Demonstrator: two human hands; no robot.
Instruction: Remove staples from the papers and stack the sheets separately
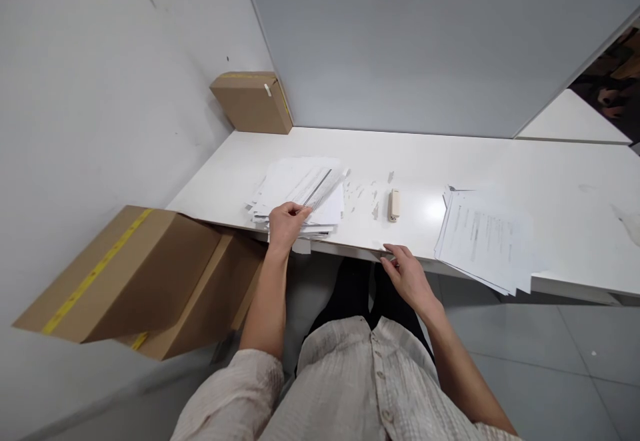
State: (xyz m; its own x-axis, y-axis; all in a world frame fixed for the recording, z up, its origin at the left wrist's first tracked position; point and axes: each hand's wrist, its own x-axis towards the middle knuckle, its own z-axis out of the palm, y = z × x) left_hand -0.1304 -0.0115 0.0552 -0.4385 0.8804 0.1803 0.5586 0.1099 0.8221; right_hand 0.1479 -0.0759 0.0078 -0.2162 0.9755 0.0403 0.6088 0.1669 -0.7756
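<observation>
Nearest is the person's light shirt point(345, 374), then dark trousers point(337, 301) under the edge of the white desk point(415, 151). The right hand point(407, 278) is at that edge, loose and partly open, with nothing seen in it. The left hand point(286, 228) pinches a sheet of paper point(320, 191) between thumb and finger. That sheet lies slanted on top of the left pile point(285, 181).

The left pile is messy and sits right at the front edge, so a tug or a bump could slide papers down to the floor point(540, 348). The right pile point(475, 234) pokes out past the edge, so an arm brushing it could tip some off. If the pinch is too weak, the sheet could slip; if it catches others, they could come along.

Counting from near to far: two hands, two piles, and one small, pale stapler point(395, 206) between the piles. The sheets are too many to count. At least two brown boxes point(95, 261) are on the left, and one more box point(250, 104) stands in the back corner, beside one big grey board point(400, 48).
</observation>
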